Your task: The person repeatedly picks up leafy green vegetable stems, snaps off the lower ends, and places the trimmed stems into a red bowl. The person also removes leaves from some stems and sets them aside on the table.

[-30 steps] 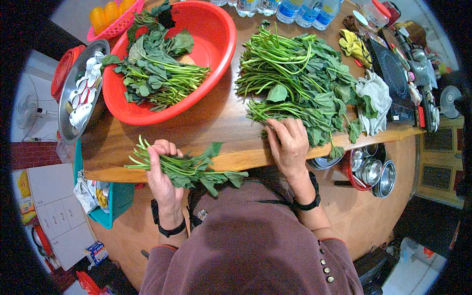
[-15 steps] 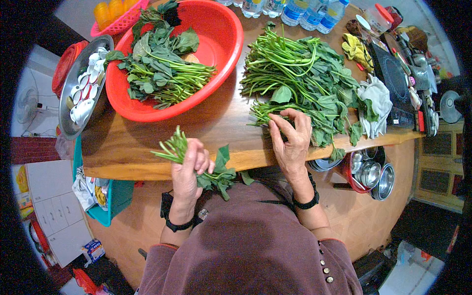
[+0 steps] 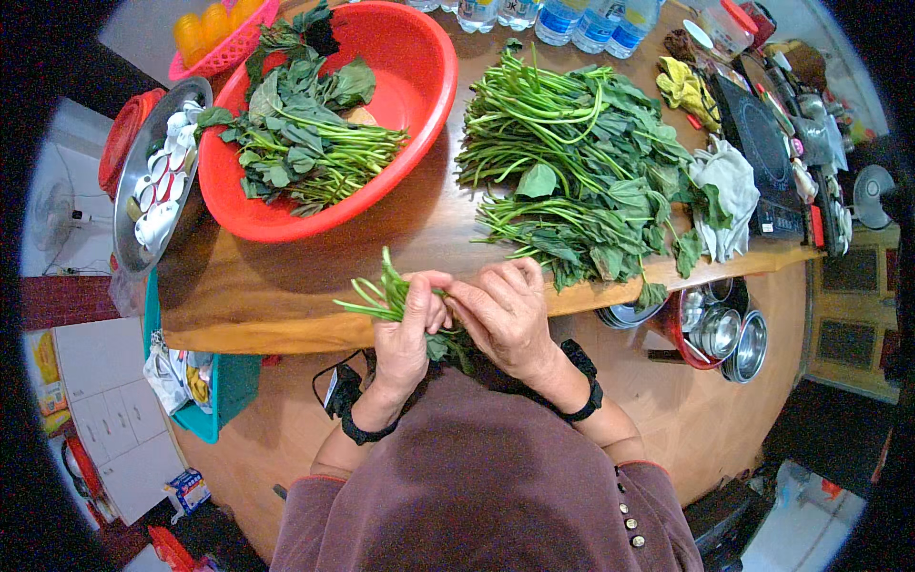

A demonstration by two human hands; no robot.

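A small bunch of leafy greens (image 3: 379, 297) is held in my left hand (image 3: 404, 336), its cut stems poking out to the left and its leaves hanging below. My right hand (image 3: 510, 316) meets it over the table's front edge, thumb and fingertips pinched on a green stem beside the left thumb. Just beyond my right hand lies a large pile of the same greens (image 3: 572, 143), stems left and leaves right. More leafy greens (image 3: 319, 153) rest inside a red plastic basin (image 3: 419, 81) at the far left. What lies inside my left fist is mostly hidden.
A metal bowl (image 3: 124, 224) of white cups and spoons stands left of the basin. Water bottles (image 3: 596, 24) line the back. A white cloth (image 3: 726, 195), a yellow cloth (image 3: 684, 91) and a black induction cooker (image 3: 753, 143) sit right. A teal bin (image 3: 238, 386) is below the table.
My right hand has come left from the pile to the bunch and now pinches at it. My left hand has moved slightly right with the greens.
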